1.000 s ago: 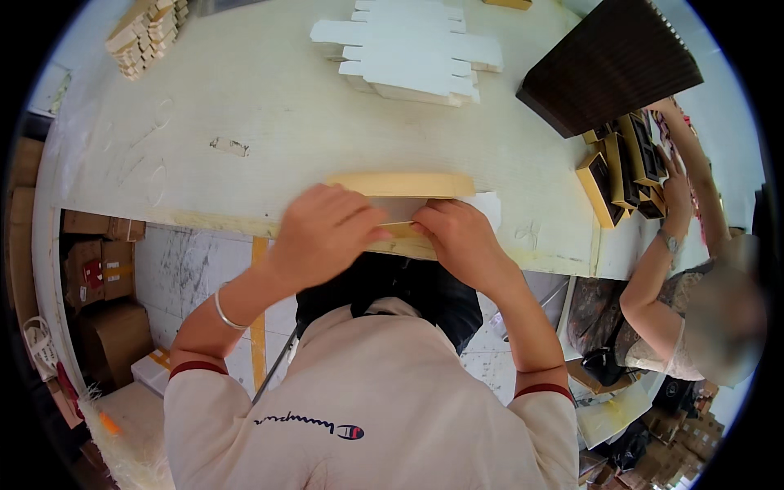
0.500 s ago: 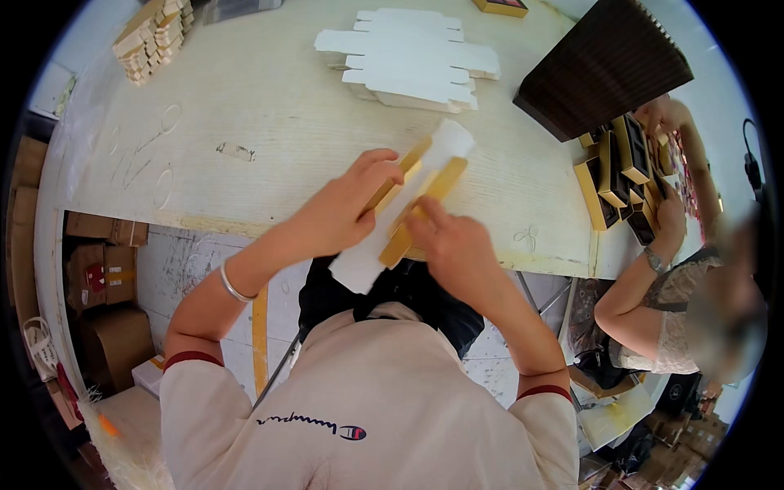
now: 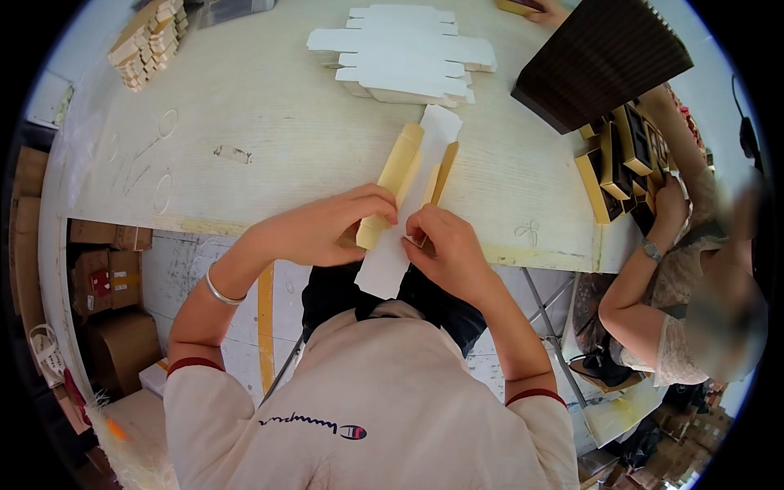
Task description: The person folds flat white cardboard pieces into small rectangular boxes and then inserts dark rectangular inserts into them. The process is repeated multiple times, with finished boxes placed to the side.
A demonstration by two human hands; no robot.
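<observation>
A long box blank (image 3: 441, 126), white inside and gold outside, slants over the table's near edge, its lower end past the edge above my lap. Both long side flaps stand partly folded up. My left hand (image 3: 355, 229) pinches the lower end of the left flap, fingers curled over it. Against the lower right side, my right hand (image 3: 445, 245) has its thumb and fingers closed on the right flap near its corner. Just beyond the far end of the blank lies a stack of flat white box blanks (image 3: 400, 53).
At upper left stand stacked pale folded pieces (image 3: 151, 41). A tall dark ribbed stack (image 3: 600, 61) stands at right, beside several gold boxes with dark insides (image 3: 608, 167). A co-worker's arm (image 3: 637, 314) reaches among them; another hand (image 3: 549, 12) touches a gold box at the top.
My hands have slid down the blank toward its near end. The left flap now leans outward, more of it showing. A co-worker's hand has come to the gold box at the top.
</observation>
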